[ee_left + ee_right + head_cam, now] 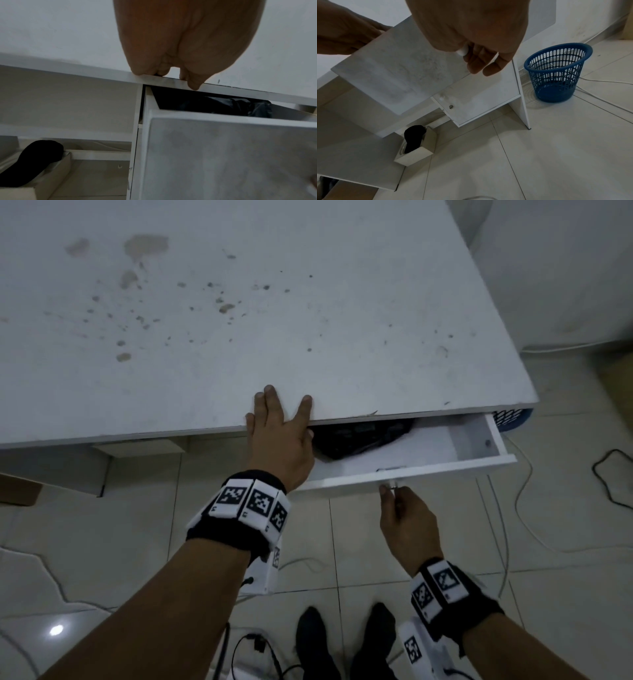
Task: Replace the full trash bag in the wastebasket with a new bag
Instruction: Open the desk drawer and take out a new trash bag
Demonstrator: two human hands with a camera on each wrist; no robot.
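My left hand (pixel 281 433) lies flat, fingers spread, on the stained tabletop (pixel 239 313) edge. Right of it the drawer (pixel 411 470) stands open, black bags (pixel 363 438) inside. My right hand (pixel 406 520) pinches its knob (pixel 462 51). Only my right wrist view shows the whole blue wastebasket (pixel 556 73), unlined, on the floor beside the desk. No writing is readable.

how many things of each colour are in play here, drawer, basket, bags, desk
white: 2, the desk and its open drawer
blue: 1, the wastebasket
black: 1, the bundle of bags in the drawer
total: 4
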